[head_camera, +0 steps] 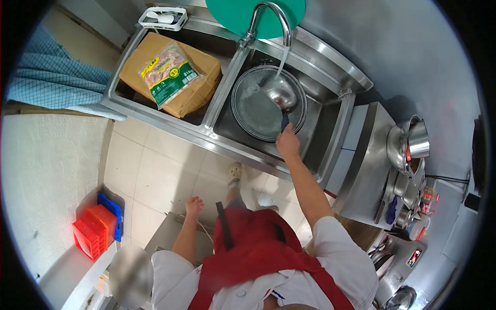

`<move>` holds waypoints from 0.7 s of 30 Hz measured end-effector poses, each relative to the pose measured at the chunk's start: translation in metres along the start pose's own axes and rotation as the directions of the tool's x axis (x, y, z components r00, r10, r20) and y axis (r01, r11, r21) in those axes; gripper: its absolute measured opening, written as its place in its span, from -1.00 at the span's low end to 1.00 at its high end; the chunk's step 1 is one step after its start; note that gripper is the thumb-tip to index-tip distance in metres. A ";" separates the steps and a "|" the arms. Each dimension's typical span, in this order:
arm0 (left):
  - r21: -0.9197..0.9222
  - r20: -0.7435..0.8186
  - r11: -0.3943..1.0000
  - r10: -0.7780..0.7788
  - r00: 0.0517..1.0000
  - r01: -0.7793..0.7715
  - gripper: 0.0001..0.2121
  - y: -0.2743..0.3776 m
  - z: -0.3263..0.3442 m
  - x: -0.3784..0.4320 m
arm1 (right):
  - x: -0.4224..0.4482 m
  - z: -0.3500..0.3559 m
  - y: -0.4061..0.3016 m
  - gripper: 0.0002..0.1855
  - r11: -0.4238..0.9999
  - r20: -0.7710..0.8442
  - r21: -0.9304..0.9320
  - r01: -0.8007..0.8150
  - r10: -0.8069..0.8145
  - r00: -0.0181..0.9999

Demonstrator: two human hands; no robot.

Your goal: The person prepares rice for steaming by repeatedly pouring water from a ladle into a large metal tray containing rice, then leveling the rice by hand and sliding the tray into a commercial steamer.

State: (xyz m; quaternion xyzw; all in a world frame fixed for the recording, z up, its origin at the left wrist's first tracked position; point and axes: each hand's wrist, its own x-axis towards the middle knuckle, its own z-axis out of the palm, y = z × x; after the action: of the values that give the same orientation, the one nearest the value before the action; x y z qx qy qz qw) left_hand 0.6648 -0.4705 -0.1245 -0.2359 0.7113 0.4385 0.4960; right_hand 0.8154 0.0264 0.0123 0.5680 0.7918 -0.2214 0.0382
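My right hand point(288, 142) grips the dark handle of a large stainless steel ladle point(285, 97) over the right sink bowl point(317, 133). Water point(282, 64) runs from the curved chrome faucet point(272, 7) into the ladle's bowl. Beneath the ladle, a round basin point(248, 112) full of cloudy water stands in the sink. My left hand point(194, 206) hangs beside my red apron point(252, 236), fingers loosely bent and holding nothing.
In the left sink bowl, a printed plastic bag of food point(170, 75) lies on a cardboard box point(205, 73). A white caddy point(162, 18) sits at the back corner. Steel bowls point(399, 143) crowd the right counter. Red baskets point(93, 232) stand at lower left. A blue cloth point(54, 77) hangs left.
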 end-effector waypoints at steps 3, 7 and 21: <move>0.031 0.014 0.996 -0.081 0.997 0.080 -0.78 -0.008 0.001 -0.001 | 0.005 0.014 0.005 -0.60 0.976 0.109 0.209 -0.064 0.042 0.993; 0.117 0.072 0.993 0.027 0.997 -0.035 -0.78 -0.020 -0.031 0.009 | 0.022 -0.008 -0.019 -0.73 0.258 0.605 0.772 -0.581 -0.017 0.796; 0.209 0.095 0.975 -0.095 0.991 0.073 -0.67 0.044 0.014 -0.017 | -0.059 -0.048 -0.004 -0.84 -0.304 0.619 0.705 -0.641 -0.178 0.765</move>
State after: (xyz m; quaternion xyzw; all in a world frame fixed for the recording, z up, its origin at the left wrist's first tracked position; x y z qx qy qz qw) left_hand 0.6447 -0.4382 -0.0938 -0.1902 0.7152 0.3531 0.5724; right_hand 0.8414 -0.0085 0.0750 0.4450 0.1113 -0.8733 -0.1640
